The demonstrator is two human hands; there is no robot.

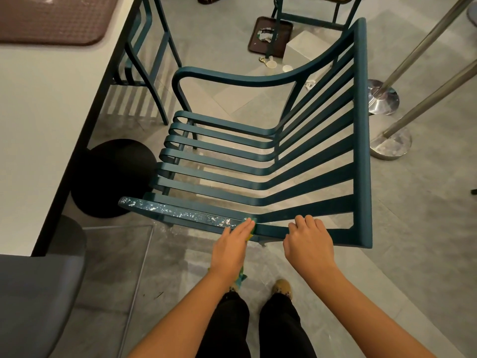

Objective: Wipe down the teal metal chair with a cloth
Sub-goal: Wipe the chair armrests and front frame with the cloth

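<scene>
Two hands meet on the near armrest (pixel 180 211) of the teal chair (pixel 361 151), which stands on the grey floor (pixel 413 228) just in front of the person. The left hand (pixel 232 244) lies flat, fingers straight, pressing a green and yellow cloth (pixel 255 227) onto the armrest; only the cloth's edge shows past the fingertips, and a corner hangs below the wrist. The right hand (pixel 308 241) curls round the same rail, close to the back corner. White specks cover the armrest from the left hand out to its far tip.

To the left, a white tabletop (pixel 38 125) carries a brown mat (pixel 51 19), and its round black base (pixel 111 177) sits just beside the chair's front. A second chair (pixel 152 60) is tucked under the tabletop, and a third (pixel 309 19) stands beyond. Under that third chair, a brown tray (pixel 258 40) with scraps lies on the floor, with small cups (pixel 271 63) near it. Steel posts (pixel 426 42) on round bases (pixel 384 96) stand close behind the chair's back, on the right. A grey seat (pixel 33 293) fills the lower left corner. Black trousers and a tan shoe (pixel 282 286) show below the arms.
</scene>
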